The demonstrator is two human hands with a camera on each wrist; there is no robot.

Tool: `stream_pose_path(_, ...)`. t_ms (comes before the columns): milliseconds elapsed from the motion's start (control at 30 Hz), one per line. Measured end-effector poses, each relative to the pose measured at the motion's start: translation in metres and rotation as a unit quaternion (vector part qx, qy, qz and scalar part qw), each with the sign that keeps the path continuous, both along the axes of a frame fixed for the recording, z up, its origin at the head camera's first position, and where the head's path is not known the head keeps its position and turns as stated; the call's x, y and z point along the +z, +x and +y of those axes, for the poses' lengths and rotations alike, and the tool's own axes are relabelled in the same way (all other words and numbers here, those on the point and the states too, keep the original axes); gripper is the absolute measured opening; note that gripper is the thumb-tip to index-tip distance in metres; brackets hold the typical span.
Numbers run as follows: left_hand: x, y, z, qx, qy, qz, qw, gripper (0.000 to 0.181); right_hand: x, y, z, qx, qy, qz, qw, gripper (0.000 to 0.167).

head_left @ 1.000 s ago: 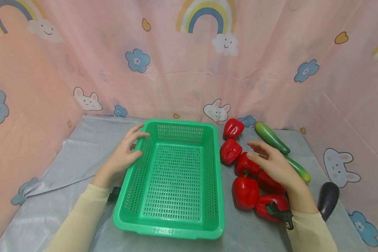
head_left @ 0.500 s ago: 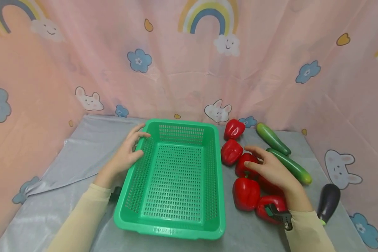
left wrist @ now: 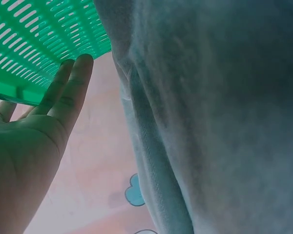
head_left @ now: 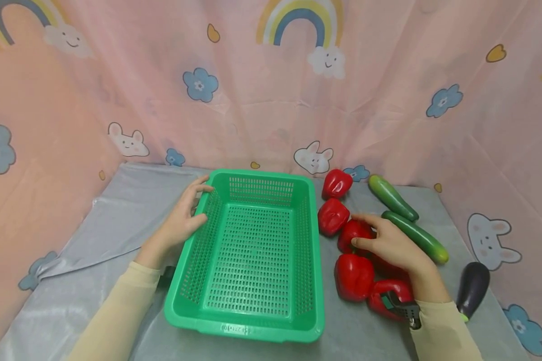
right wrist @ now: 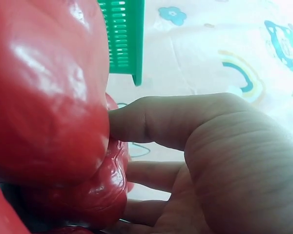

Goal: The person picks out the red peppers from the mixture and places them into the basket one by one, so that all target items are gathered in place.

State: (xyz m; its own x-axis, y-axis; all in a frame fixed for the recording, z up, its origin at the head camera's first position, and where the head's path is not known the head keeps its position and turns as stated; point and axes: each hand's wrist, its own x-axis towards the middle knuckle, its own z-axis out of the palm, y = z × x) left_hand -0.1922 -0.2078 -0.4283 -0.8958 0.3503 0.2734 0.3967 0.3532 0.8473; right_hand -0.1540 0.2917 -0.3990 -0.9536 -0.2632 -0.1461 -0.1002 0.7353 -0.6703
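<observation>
My left hand [head_left: 180, 218] holds the left rim of a green plastic basket [head_left: 245, 329], thumb and a fingertip over the rim. In the left wrist view, two straight fingers [left wrist: 71, 87] lie against the outside of its slotted wall. My right hand [head_left: 390, 245] has thumb and index finger around a red bell pepper [head_left: 354, 233] resting among others. The right wrist view shows the thumb [right wrist: 156, 119] against red skin, the other fingers partly hidden behind. Close by lie another bell pepper [head_left: 354, 277] and one [head_left: 390, 296] under the wrist.
Two more red peppers, a nearer one [head_left: 332, 217] and a farther one [head_left: 336, 184], sit along the basket's right side. Two cucumbers [head_left: 393, 198] lie behind the right hand, and an eggplant [head_left: 473, 288] lies far right. A pink patterned curtain [head_left: 253, 120] hangs behind the grey cloth [head_left: 117, 215].
My right hand has come down and closed around the red bell pepper, uncovering more of the nearer cucumber. The left hand has stayed at the basket rim.
</observation>
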Motion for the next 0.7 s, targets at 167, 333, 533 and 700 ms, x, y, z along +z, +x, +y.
stream_pose_path(167,-0.0008,-0.0004,-0.0003,0.001,-0.001,-0.002,1.0,0.062,-0.0002,-0.0005,-0.0003,-0.009,0.002,0.001,1.0,0.07)
stream_pose_path(333,-0.0003,-0.0002,-0.001,0.004,-0.003,0.0,1.0,0.062,0.002,-0.0004,-0.0028,-0.021,0.002,0.003,0.9998,0.071)
stream_pose_path(533,0.0009,-0.0003,-0.0009,-0.002,0.001,0.005,1.0,0.062,0.0054,0.0,-0.0036,-0.035,0.006,0.005,0.9994,0.074)
stream_pose_path(700,-0.0005,-0.0004,-0.0019,-0.002,-0.003,0.004,1.0,0.061,0.0093,0.0002,-0.0037,-0.046,0.014,0.008,0.9988,0.078)
